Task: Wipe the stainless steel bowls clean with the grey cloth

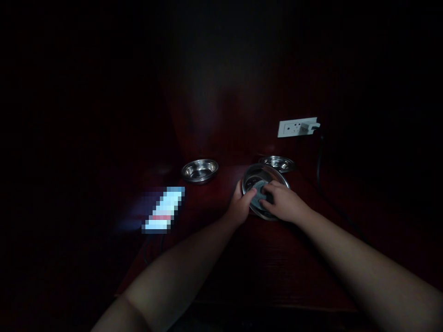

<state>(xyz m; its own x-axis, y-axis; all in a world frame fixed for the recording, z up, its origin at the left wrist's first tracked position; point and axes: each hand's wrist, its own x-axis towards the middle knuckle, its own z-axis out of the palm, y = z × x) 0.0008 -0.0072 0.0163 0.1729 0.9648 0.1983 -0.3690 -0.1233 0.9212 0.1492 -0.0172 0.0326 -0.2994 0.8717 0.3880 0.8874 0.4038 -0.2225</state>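
A steel bowl (254,177) is tilted toward me on the dark red table (214,203). My left hand (239,205) grips its left rim, fingers wrapped round the edge. My right hand (283,203) presses a grey cloth (259,196) into the inside of the bowl, fingers closed on it. The scene is very dark.
A second steel bowl (200,170) stands to the left and a third (277,163) behind the tilted one. A lit phone screen (163,210) lies at the left. A white wall socket (297,127) with a plug and black cable (320,161) is on the right.
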